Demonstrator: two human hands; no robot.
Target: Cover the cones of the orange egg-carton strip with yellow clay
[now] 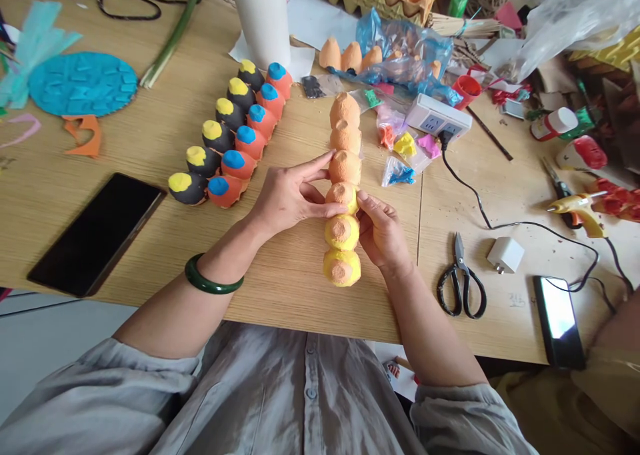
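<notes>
A strip of orange egg-carton cups (345, 135) runs away from me over the table, cups pointing up. Yellow clay (342, 233) wraps the nearest cups around their bare orange tips. My left hand (287, 198) grips the strip from the left, with its thumb and fingers on the middle cups. On the right side, my right hand (381, 232) has its thumb against the yellow edge of the third cup from me; its other fingers are partly hidden behind the strip. To the left stand a black strip with yellow tips (217, 132) and a red-orange strip with blue tips (253, 138).
Small clay bags (400, 174), a power strip (439, 116) and scissors (461, 278) lie to the right, with a glue gun (580, 212) and a lit phone (559, 322) farther out. A dark tablet (97, 235) lies left. A white vase (263, 22) stands behind.
</notes>
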